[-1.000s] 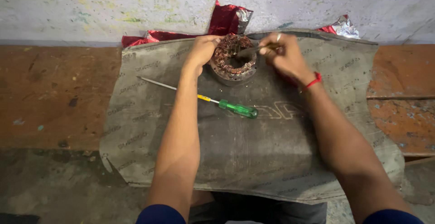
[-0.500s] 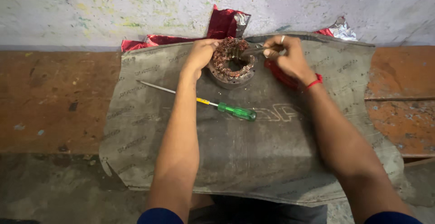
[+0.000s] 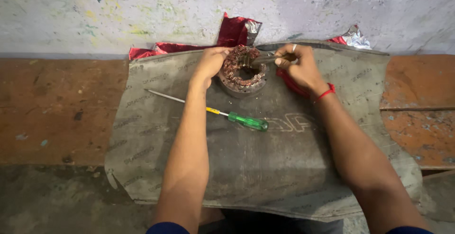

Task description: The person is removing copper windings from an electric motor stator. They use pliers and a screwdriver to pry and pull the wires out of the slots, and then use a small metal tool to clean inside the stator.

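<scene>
The head view shows the left hand (image 3: 211, 62) resting on the rim of a round motor stator (image 3: 242, 72) with copper windings, its fingers curled and pressed against the metal ring to steady it. The right hand (image 3: 298, 68) pinches a thin grey tool (image 3: 263, 59) whose tip reaches into the windings at the top of the ring. The stator sits on a grey mat (image 3: 265, 167), near its far edge and close to the wall (image 3: 189, 6). The tool might slip off the wire, because the grip is only a pinch, and then the tip could scratch the winding or strike the left fingers, which are just beside it. The stator could also turn under the push, since only one hand holds it. A green-handled screwdriver (image 3: 248, 121) lies on the mat between the forearms, near the left arm; an elbow could knock it. Red foil (image 3: 234, 32) is crumpled behind the stator, against the wall, and leaves little free room there.
</scene>
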